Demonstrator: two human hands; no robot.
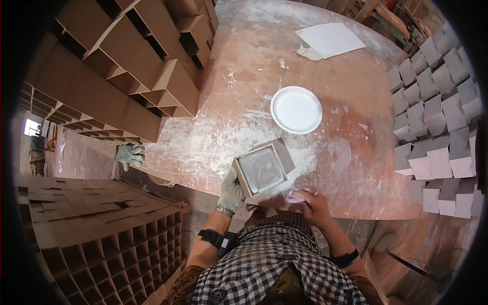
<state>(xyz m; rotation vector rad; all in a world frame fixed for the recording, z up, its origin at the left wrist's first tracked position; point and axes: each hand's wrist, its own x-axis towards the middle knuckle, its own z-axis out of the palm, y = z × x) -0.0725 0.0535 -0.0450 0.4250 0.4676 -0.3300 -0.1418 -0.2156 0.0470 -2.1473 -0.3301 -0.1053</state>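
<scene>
Left hand [231, 190], gloved in grey, was closed on the near-left corner of a square frame [261, 170] lying flat at the table's near edge. Right hand [311, 201] was bare, fingers curled around a pink pad [295, 195] just beside the frame's near-right corner; couldn't tell if pad touched frame. Table [254, 76] was reddish-brown, smeared with white powder. White plate [296, 110] sat beyond the frame, well apart. White sheet [330, 39] lay at the far side. Spare glove [130, 154] sat on the left edge. Cardboard dividers [122, 66] stacked left, more [101, 239] below-left. Folded pale boxes [437, 127] banked on the right.
</scene>
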